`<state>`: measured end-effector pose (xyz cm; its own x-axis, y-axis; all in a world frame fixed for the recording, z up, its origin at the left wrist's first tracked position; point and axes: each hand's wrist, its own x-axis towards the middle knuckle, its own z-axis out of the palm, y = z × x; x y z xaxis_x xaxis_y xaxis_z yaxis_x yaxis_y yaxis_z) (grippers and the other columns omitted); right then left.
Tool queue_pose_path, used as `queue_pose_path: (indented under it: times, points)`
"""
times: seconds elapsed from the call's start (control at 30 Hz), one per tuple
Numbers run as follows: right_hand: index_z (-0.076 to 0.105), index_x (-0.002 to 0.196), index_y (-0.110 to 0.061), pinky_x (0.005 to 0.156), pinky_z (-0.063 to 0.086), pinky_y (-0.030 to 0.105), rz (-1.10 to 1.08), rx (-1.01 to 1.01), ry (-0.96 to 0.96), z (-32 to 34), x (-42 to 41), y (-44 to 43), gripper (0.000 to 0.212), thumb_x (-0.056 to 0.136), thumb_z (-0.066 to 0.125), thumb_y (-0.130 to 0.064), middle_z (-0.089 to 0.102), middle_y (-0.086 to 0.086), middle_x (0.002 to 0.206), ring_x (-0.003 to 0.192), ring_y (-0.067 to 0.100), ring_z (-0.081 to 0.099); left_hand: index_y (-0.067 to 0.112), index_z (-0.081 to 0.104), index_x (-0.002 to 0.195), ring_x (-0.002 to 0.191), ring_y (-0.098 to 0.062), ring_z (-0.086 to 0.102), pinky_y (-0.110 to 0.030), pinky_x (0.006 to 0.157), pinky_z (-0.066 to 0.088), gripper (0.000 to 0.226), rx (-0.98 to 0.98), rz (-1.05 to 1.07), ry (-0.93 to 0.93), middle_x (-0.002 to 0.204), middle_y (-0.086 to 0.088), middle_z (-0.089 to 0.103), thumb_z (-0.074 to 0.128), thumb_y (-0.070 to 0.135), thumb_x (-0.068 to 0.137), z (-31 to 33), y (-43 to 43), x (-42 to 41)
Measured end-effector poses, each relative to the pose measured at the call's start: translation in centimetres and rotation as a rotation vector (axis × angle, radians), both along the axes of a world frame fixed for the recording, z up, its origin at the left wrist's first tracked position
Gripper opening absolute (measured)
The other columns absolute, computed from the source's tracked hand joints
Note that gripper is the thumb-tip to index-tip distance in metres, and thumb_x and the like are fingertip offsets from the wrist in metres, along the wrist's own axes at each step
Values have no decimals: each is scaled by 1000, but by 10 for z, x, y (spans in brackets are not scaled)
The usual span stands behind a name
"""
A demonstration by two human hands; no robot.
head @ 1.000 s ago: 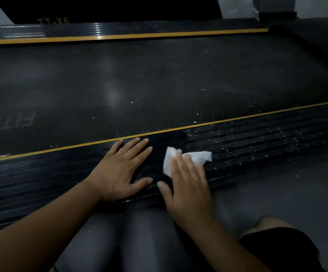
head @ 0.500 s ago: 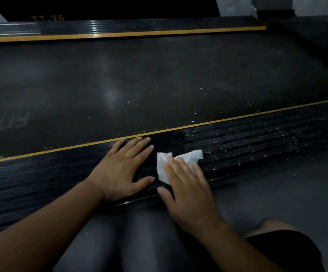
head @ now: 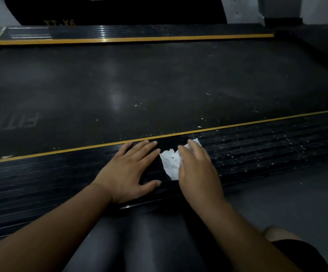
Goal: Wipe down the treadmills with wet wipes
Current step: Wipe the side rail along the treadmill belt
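floor (head: pixel 296 195): grey, smooth, matte; near right, a few pale specks
wall (head: pixel 324 8): pale, far right; also shows in the far left corner; small scuffs
grey column (head: pixel 281 6): far right, against the wall
dark base (head: pixel 283 21): at the column's foot
light: dim, low contrast

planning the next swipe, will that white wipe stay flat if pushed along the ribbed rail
Probably floppy: the wet wipe lies crumpled, creased corners poking out beside the right hand. It likely bunches when pushed, since the side rail is ribbed and speckled with grit. It looks thin and light, so it may tear.
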<state>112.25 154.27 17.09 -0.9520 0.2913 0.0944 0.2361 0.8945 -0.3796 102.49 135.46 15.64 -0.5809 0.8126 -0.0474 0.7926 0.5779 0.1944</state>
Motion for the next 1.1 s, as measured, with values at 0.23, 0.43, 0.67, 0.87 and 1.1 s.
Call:
queue_pose_path:
  times: [0.23, 0.43, 0.67, 0.87, 1.1]
  points:
    - [53, 142, -9, 121, 24, 42, 178, 161, -66, -19, 11, -24, 60, 98, 30, -41, 46, 9, 154, 145, 21, 39, 30, 10, 160, 154, -7, -8, -41, 126, -3, 97, 2, -11, -18, 167, 10, -4, 21, 87, 84, -1, -1, 0]
    - [57, 139, -11, 122, 20, 44, 142, 84, 7, -17, -9, 11, 45, 96, 45, -12, 51, 3, 151, 143, 15, 42, 30, 3, 162, 153, -7, -15, -41, 125, -5, 100, -46, -8, -5, 168, 10, -10, 15, 87, 81, 1, 0, 0]
    - [63, 127, -12, 88, 57, 38, 147, -139, 203, -18, -6, 16, 39, 92, 57, 5, 53, 0, 133, 113, 15, 59, 29, 5, 162, 153, -8, -13, -41, 125, -5, 100, -43, -17, -10, 168, 9, -8, 14, 88, 81, 2, 0, -1]
    - [65, 124, -12, 76, 54, 38, -61, 24, 155, -12, -16, 16, 34, 91, 66, -4, 56, 4, 119, 107, 23, 57, 29, 9, 162, 154, -7, -9, -42, 126, -4, 99, -26, -16, -14, 169, 9, -5, 19, 87, 83, 1, -1, -1]
    - [70, 105, -8, 79, 51, 34, 88, 71, 117, -11, -23, -1, 27, 92, 46, -7, 67, 8, 113, 106, 28, 62, 28, 10, 162, 154, -8, -7, -41, 126, -4, 99, -15, -13, -8, 169, 9, -3, 21, 87, 83, 0, 0, -1]
